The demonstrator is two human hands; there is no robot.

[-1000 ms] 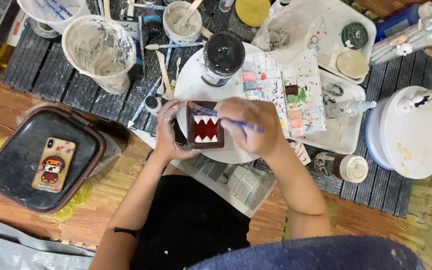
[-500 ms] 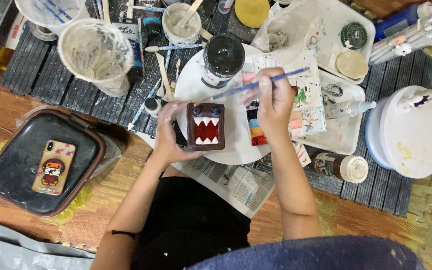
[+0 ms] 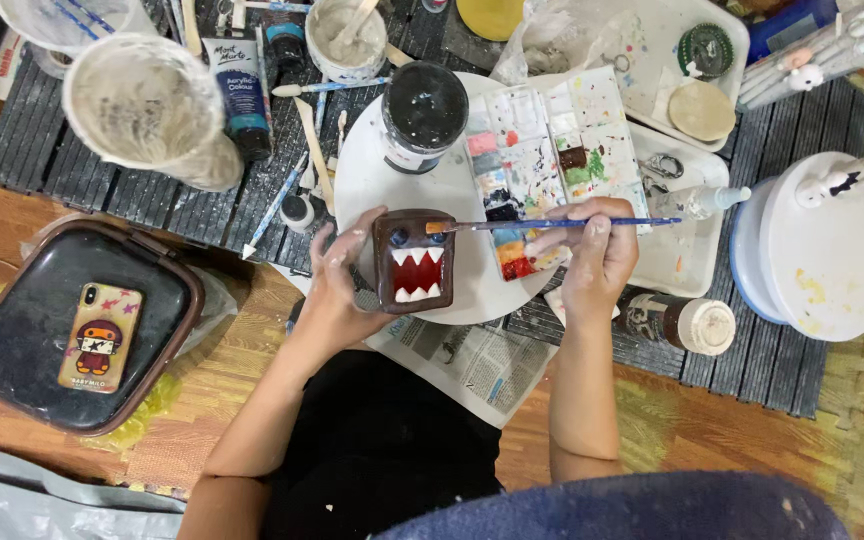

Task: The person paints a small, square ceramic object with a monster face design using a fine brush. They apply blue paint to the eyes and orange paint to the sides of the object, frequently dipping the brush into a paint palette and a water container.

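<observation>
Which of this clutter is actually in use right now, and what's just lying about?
In use: left hand holding brown toothy box; right hand with blue paintbrush; paint palette.
Lying about: phone on black tray; paint tube; dark-lidded jar.

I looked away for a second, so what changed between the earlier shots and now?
The right hand carried the blue paintbrush from the brown monster box up to the paint palette, then back; its tip now touches the box top. The left hand kept holding the box.
</observation>
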